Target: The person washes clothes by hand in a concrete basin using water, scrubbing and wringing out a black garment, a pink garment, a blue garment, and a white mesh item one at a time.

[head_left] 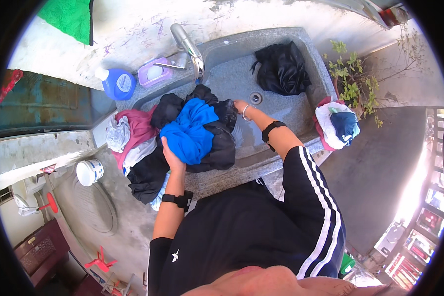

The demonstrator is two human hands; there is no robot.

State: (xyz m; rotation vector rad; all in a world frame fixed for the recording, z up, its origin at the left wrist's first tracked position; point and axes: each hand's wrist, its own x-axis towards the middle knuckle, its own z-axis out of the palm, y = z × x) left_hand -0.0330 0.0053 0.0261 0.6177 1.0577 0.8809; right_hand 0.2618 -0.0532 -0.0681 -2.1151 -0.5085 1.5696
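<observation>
A bright blue garment lies bunched on top of a heap of dark clothes at the left end of the grey stone sink. My left hand grips its near left side, thumb up, the other fingers mostly hidden by cloth. Across the heap, my right hand is closed at the edge of a wet black garment, its fingertips partly hidden. A separate black bundle sits in the sink's far right corner. The drain shows between that bundle and my right hand.
A chrome faucet rises behind the heap. On the back ledge stand a blue detergent bottle and a purple soap dish. More clothes hang over the left rim, others on the right. A white bucket is lower left.
</observation>
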